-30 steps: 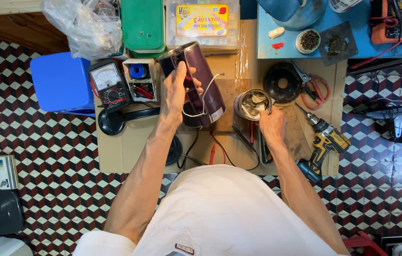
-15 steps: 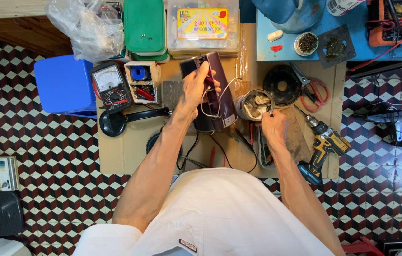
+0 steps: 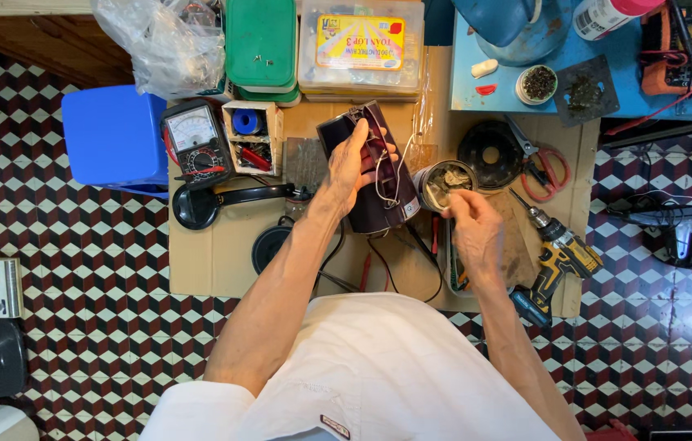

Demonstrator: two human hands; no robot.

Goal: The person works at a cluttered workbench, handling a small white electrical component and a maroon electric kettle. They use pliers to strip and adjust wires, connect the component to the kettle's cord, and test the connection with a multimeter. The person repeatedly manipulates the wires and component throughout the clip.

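Dark maroon appliance housing (image 3: pixel 370 175) is lying tilted over the cardboard sheet (image 3: pixel 207 261), thin wires (image 3: pixel 391 175) looping out of its open side. Left hand (image 3: pixel 352 163) is gripping the housing, fingers wrapped over its edge. Right hand (image 3: pixel 473 229) is hovering beside the small round tin (image 3: pixel 444 181), fingertips pinched together, possibly on a small part; too small to tell. Yellow cordless drill (image 3: pixel 554 261) is lying just right.

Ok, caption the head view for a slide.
Left hand holds a dark casing; right hand reaches beside a small tin.
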